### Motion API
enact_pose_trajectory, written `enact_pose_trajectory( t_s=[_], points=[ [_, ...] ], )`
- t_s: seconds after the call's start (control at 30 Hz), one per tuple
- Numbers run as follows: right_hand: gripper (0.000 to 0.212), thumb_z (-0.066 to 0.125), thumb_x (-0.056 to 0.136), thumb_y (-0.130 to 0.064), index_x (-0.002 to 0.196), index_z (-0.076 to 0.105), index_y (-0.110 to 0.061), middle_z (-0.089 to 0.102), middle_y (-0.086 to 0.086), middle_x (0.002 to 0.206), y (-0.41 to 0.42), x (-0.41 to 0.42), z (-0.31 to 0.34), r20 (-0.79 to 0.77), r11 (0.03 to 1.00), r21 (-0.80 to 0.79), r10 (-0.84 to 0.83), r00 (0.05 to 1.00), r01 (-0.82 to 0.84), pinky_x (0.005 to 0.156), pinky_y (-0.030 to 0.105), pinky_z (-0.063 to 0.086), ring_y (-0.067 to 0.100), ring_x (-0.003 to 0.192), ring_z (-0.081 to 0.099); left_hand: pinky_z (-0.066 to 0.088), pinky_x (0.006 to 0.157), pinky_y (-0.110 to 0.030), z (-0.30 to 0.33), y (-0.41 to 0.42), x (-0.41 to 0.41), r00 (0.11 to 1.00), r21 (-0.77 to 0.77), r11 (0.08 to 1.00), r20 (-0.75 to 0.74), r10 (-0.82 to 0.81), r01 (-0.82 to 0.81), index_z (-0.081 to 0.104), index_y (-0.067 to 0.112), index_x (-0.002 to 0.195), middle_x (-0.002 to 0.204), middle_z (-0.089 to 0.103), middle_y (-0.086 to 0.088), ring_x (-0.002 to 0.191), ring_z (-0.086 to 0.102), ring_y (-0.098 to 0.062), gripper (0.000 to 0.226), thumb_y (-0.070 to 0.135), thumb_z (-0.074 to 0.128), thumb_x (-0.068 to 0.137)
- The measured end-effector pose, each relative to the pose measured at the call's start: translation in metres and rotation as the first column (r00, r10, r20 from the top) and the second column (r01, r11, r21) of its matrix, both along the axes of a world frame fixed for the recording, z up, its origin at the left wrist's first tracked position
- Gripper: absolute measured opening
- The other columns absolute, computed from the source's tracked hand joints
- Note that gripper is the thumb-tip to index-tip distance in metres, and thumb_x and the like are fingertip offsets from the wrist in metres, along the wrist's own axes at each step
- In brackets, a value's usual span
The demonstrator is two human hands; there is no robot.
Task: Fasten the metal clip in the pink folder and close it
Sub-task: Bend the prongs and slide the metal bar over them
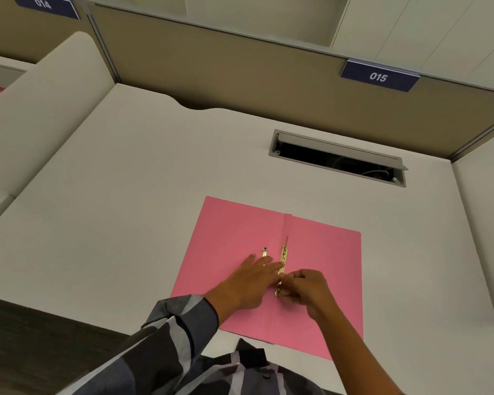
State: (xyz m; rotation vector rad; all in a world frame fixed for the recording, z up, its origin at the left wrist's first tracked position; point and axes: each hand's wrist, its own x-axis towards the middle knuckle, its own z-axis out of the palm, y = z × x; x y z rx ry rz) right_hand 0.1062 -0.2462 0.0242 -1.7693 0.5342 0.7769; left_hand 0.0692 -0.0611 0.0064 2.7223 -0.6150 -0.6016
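The left hand (254,276) lies flat with fingers spread and extended on the open pink folder (320,252), its fingertips touching the gold metal clip (282,266) that runs along the folder's centre fold. The right hand (305,289) is just beside it, fingers curled narrow and pinching the near end of the clip. Beyond the left hand's fingertips, a second short gold piece (264,253) with a dark tip lies on the folder's left leaf, near the clip but apart from it. The folder lies spread open and flat under both hands on the white desk (126,209), its near edge close to the desk's front edge. Farther past the hands, an open cable slot (337,158) is set into the desk. Behind that stands a tan partition carrying a blue tag marked 015 (379,76).
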Motion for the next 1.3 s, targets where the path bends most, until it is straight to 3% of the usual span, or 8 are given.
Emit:
enact_pose_trajectory(
  t_s=[0.23,0.33,0.43,0.63,0.83,1.0,1.23,1.3],
  points=[
    [0.011,0.088,0.072,0.005,0.081,0.081,0.005,0.079,0.024,0.078,-0.010,-0.012,0.001,0.013,0.999,-0.002,0.046,0.999,-0.046,0.058,0.032,0.063,0.025,0.062,0.075,0.010,0.133,-0.055,-0.002,0.002,0.006,1.000,-0.013,1.000,-0.013,-0.025,0.025,0.043,0.022,0.159,0.177,0.023,0.001,0.163,0.014,-0.028,0.080,-0.008,0.057,0.086],
    [0.012,0.089,0.075,-0.001,0.085,0.086,-0.007,0.082,0.013,0.077,-0.009,-0.022,-0.005,0.212,0.968,-0.196,0.200,0.957,-0.158,0.066,0.035,0.065,0.022,0.065,0.074,0.011,0.133,-0.055,-0.003,0.003,0.007,0.999,-0.016,0.999,0.001,-0.034,0.034,0.044,0.023,0.159,0.177,0.023,0.001,0.163,0.014,-0.029,0.080,-0.009,0.057,0.087],
    [0.015,0.081,0.085,-0.009,0.099,0.087,-0.013,0.084,0.005,0.091,-0.006,-0.037,-0.013,0.365,0.850,-0.460,0.443,0.819,-0.255,0.081,0.030,0.059,0.020,0.079,0.076,0.011,0.133,-0.056,-0.004,0.003,0.006,1.000,-0.020,0.999,0.006,-0.029,0.029,0.044,0.023,0.159,0.177,0.023,0.000,0.164,0.013,-0.028,0.079,-0.008,0.058,0.087],
    [0.018,0.069,0.096,-0.005,0.107,0.083,-0.004,0.069,0.014,0.084,0.002,-0.064,-0.022,0.463,0.758,-0.616,0.568,0.680,-0.214,0.060,0.034,0.048,0.031,0.070,0.064,0.012,0.132,-0.057,-0.005,0.002,0.004,1.000,-0.016,1.000,0.012,-0.027,0.027,0.045,0.023,0.158,0.177,0.023,0.000,0.164,0.014,-0.028,0.078,-0.007,0.060,0.088],
    [0.023,0.061,0.102,-0.008,0.106,0.080,0.003,0.067,0.018,0.088,0.018,-0.074,-0.023,0.426,0.787,-0.591,0.492,0.759,-0.178,0.062,0.028,0.038,0.024,0.068,0.052,0.012,0.132,-0.057,-0.003,0.001,0.004,0.999,0.001,1.000,0.009,-0.031,0.031,0.045,0.022,0.159,0.177,0.022,0.000,0.164,0.013,-0.028,0.077,-0.005,0.060,0.088],
    [0.025,0.060,0.099,-0.009,0.095,0.084,-0.002,0.073,0.019,0.082,0.025,-0.068,-0.020,0.367,0.819,-0.555,0.396,0.842,-0.144,0.065,0.034,0.042,0.030,0.072,0.061,0.011,0.132,-0.058,-0.002,0.000,0.003,0.999,0.015,0.999,0.000,-0.037,0.037,0.044,0.022,0.159,0.178,0.020,0.000,0.164,0.012,-0.029,0.078,-0.005,0.061,0.087],
    [0.022,0.065,0.099,-0.015,0.102,0.085,-0.009,0.080,0.013,0.086,0.032,-0.076,-0.018,0.371,0.853,-0.521,0.269,0.889,-0.041,0.065,0.026,0.034,0.019,0.066,0.056,0.012,0.131,-0.059,-0.002,-0.001,0.004,0.999,0.027,0.999,-0.001,-0.035,0.035,0.043,0.021,0.160,0.178,0.020,-0.001,0.164,0.012,-0.028,0.079,-0.001,0.065,0.087],
    [0.022,0.066,0.099,-0.015,0.091,0.086,-0.008,0.075,0.008,0.072,0.033,-0.079,-0.018,0.389,0.855,-0.518,0.258,0.885,-0.022,0.059,0.018,0.034,0.013,0.057,0.053,0.012,0.131,-0.059,-0.001,-0.001,0.004,0.999,0.028,0.999,-0.004,-0.035,0.035,0.042,0.022,0.160,0.178,0.019,-0.001,0.164,0.012,-0.028,0.079,0.000,0.065,0.088]
  ],
)
